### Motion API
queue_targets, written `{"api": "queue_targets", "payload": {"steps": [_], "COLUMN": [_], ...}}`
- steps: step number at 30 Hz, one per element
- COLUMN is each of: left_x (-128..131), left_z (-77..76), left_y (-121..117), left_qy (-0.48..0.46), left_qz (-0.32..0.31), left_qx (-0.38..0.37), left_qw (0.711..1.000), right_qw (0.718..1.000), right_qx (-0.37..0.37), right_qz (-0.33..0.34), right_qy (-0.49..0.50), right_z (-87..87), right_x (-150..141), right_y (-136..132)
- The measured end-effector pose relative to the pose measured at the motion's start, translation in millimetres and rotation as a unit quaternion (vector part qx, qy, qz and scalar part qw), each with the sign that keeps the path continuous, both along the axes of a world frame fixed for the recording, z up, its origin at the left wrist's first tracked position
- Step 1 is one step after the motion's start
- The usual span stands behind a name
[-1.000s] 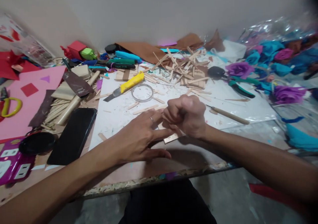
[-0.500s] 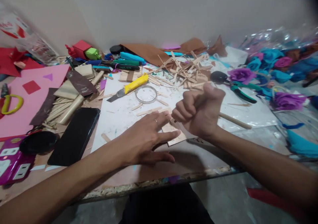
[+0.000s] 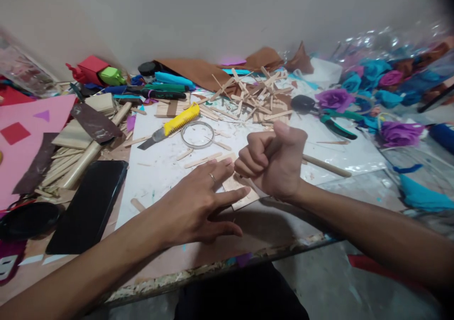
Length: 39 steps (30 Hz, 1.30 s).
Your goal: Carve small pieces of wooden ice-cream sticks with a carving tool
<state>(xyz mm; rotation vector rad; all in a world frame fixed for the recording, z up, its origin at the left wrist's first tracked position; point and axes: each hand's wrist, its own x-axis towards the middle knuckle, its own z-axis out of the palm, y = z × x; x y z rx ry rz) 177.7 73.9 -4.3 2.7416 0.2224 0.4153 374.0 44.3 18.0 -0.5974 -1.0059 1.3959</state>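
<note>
My left hand (image 3: 198, 201) lies palm down with its fingers stretched and apart, a ring on one of them. Its fingertips rest on a small flat piece of light wood (image 3: 244, 196) near the table's front. Just right of it, my right hand (image 3: 276, 161) is curled into a fist, thumb on top, its lower edge over the wood. A small dark spot shows beneath the curled fingers; whatever the fist holds is hidden. Behind the right wrist lies a round wooden stick (image 3: 329, 166). Ahead of my hands are a clear tape ring (image 3: 197, 142) and a yellow utility knife (image 3: 182, 119).
Loose wooden sticks (image 3: 262, 95) are heaped at the back. On the left lie a black phone (image 3: 88, 206), a stick bundle (image 3: 64, 166) and pink paper (image 3: 42, 121). Green-handled pliers (image 3: 338, 126) and purple paper flowers (image 3: 400, 133) sit right. The table's front edge (image 3: 170, 280) is close.
The view has turned slightly, so the table's objects sit further left in the picture. My hands keep nearly the same pose over the wood piece.
</note>
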Motion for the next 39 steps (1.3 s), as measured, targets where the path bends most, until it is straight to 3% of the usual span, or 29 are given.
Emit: {"api": "queue_targets", "payload": {"steps": [27, 34, 39], "left_x": [0.9, 1.6, -0.2], "left_z": [0.3, -0.6, -2.7], "left_y": [-1.1, -1.6, -0.9], "left_qy": [-0.014, -0.018, -0.029], "left_qz": [-0.002, -0.005, -0.005], "left_qx": [0.001, -0.005, -0.024], "left_qw": [1.0, 1.0, 0.999], "right_qw": [1.0, 1.0, 1.0], "right_qx": [0.01, -0.009, -0.006], "right_qz": [0.01, -0.02, 0.021], "right_qy": [-0.018, -0.009, -0.002], "right_z": [-0.4, -1.2, -6.0], "right_x": [-0.4, -6.1, -4.1], "right_y": [-3.8, -5.0, 0.6]}}
